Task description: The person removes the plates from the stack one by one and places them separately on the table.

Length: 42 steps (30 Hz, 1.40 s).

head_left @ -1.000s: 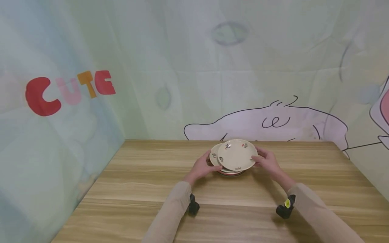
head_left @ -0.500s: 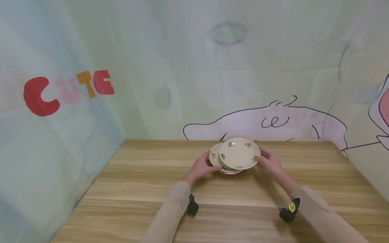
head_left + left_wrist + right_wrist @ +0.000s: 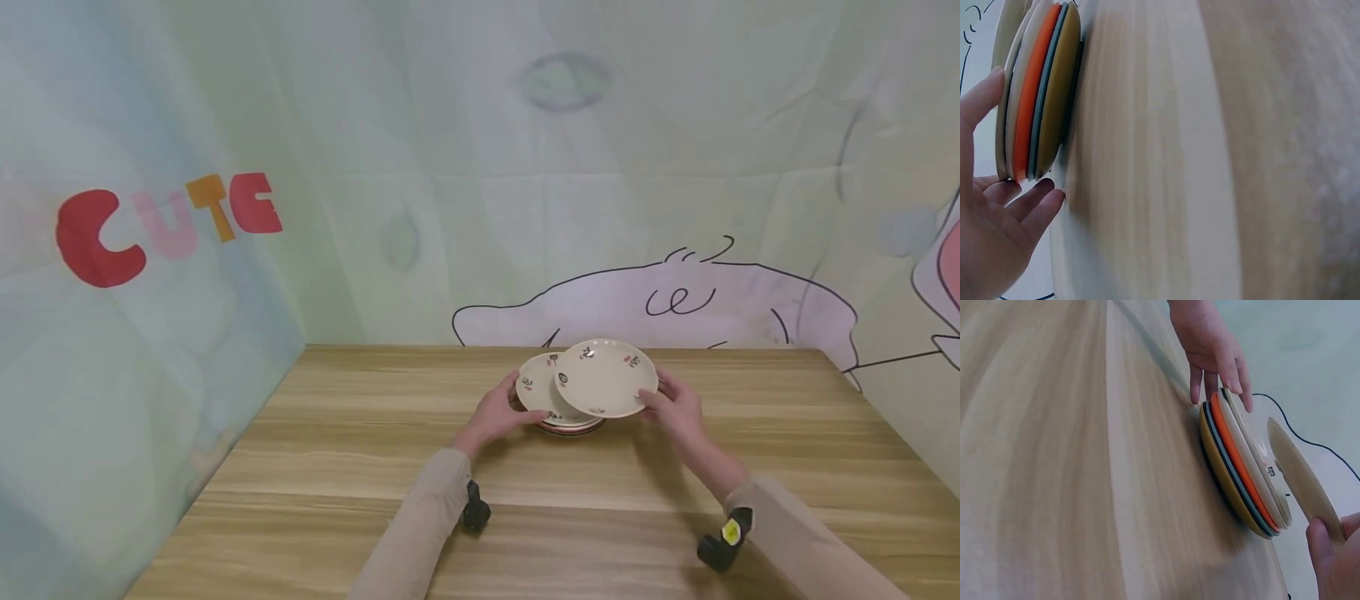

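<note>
My right hand pinches the right rim of a cream plate with small dark and red designs, thumb on top. This plate is tilted and raised off a stack of plates, overlapping its right part in the head view. A gap between the lifted plate and the stack shows in the right wrist view. My left hand holds the stack at its left side, thumb on the top rim and fingers against the edges. Cream, orange, teal and mustard plates make up the stack.
The stack stands near the far edge of a wood-grain table. A printed cloth backdrop rises right behind the table and along its left side. Black wrist cameras hang from both forearms.
The right hand has drawn the cream plate rightward and slightly up, uncovering more of the plate below. The left hand has stayed in place on the stack.
</note>
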Tool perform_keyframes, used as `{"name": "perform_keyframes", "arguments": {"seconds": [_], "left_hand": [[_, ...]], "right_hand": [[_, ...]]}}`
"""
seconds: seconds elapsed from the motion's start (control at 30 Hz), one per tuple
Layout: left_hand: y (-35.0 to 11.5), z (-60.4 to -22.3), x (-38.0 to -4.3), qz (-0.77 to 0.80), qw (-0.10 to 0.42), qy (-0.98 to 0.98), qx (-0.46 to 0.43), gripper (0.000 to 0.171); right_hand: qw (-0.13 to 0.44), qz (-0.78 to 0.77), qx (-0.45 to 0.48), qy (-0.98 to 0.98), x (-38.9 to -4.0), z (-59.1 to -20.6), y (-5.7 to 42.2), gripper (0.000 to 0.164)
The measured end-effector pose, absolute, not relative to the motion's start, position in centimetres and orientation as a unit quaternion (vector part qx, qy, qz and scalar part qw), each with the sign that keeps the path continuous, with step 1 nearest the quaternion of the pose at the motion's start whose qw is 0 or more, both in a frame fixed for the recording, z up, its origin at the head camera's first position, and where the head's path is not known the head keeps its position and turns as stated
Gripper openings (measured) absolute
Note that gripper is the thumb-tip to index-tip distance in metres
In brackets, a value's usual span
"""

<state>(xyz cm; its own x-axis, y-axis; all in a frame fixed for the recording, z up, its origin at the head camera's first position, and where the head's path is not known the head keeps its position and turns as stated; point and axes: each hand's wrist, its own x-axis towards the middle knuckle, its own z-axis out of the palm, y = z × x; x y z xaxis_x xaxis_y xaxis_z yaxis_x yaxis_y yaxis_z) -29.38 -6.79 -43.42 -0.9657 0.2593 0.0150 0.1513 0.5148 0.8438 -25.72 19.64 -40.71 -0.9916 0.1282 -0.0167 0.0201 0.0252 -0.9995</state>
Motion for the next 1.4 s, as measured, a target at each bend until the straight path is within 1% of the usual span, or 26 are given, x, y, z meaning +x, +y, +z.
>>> {"name": "perform_keyframes", "arguments": {"seconds": [0.17,0.4,0.7,1.0,1.2,1.4], "left_hand": [[-6.8,-43.4,-29.3,0.475,0.056,0.87,0.119,0.092],[-6.8,-43.3,-29.3,0.476,0.055,0.87,0.121,0.093],[-6.8,-43.3,-29.3,0.471,0.057,0.873,0.116,0.093],[-6.8,-43.4,-29.4,0.469,0.058,0.874,0.113,0.095],[-6.8,-43.4,-29.4,0.468,0.061,0.875,0.112,0.096],[-6.8,-43.4,-29.3,0.474,0.061,0.871,0.114,0.096]], "right_hand": [[0.056,0.7,-0.072,-0.708,-25.0,-40.8,19.5,0.055],[0.067,0.708,-0.105,-0.695,-24.1,-40.8,19.5,0.058],[0.093,0.747,-0.119,-0.648,-25.4,-44.1,21.3,0.069],[0.102,0.739,-0.113,-0.656,-23.8,-42.5,21.5,0.068],[0.089,0.751,-0.128,-0.642,-23.5,-42.8,22.3,0.072],[0.089,0.744,-0.148,-0.645,-22.7,-42.7,22.7,0.069]]}}
